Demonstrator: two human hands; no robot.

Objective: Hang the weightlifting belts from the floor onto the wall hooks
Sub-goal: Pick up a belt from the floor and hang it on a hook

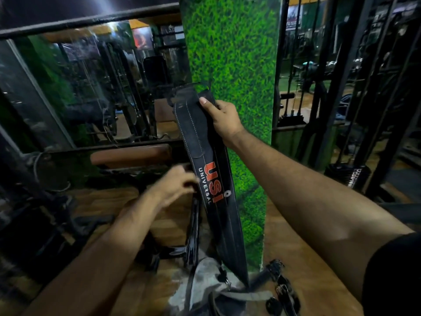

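A long black weightlifting belt (211,183) with red "USI" lettering hangs down against the green grass-covered pillar (234,65). My right hand (222,118) grips its upper end, just below a dark hook (206,87) on the pillar. My left hand (175,185) is blurred at the belt's left edge by the lettering, fingers curled; whether it holds the belt is unclear. On the floor below lie a grey belt (205,277) and a black strap with buckles (281,286).
A mirror wall (75,87) stands to the left with a brown padded bench (131,156) in front of it. Dark machine frames (355,87) rise at the right. The floor is wood-patterned (303,258).
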